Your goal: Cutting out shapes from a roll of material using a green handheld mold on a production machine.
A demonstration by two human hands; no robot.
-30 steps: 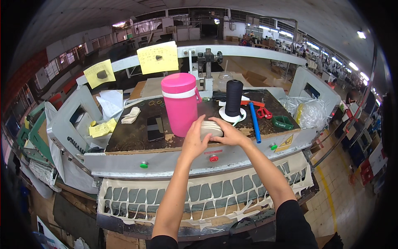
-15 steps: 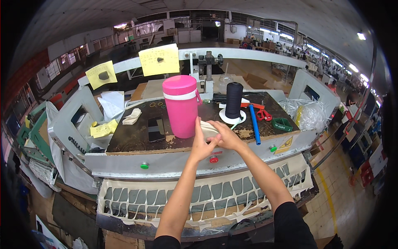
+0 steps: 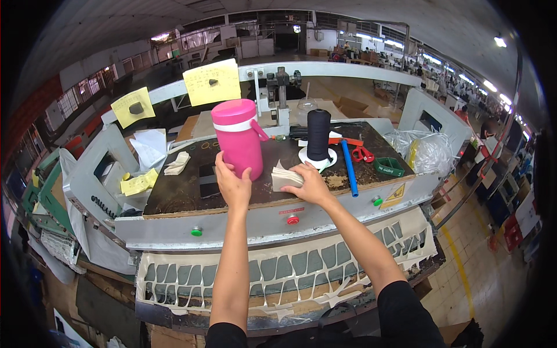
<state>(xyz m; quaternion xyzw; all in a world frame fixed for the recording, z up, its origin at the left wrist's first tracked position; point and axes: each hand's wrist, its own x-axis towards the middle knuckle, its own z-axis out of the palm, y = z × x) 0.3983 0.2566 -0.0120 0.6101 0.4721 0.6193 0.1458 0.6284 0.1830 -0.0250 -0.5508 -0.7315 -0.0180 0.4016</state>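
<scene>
- Left hand (image 3: 234, 188), mid-frame: half curled, fingers and thumb spread round the lower part of the pink jug (image 3: 243, 149). Jug leans, lid toward upper left.
- Right hand (image 3: 311, 185), just right of center: pinched on a stack of thin beige pieces (image 3: 283, 179), thumb on the near side. Can't tell if stack touches the surface (image 3: 168, 197).
- Black thread cone (image 3: 318, 133) upright on its white base (image 3: 309, 161), just above right hand in frame.
- Right of cone: blue tube (image 3: 349, 169), red scissors (image 3: 364, 154), green tray (image 3: 387, 167).
- Left of jug: dark flat object (image 3: 209, 184), partly hidden; small off-white bundle (image 3: 177, 164) farther left.
- Lower middle: beige sheet (image 3: 168, 257) with rows of cut-outs.
- Front panel: red button (image 3: 293, 220) near center, green button (image 3: 196, 231) left of it.
</scene>
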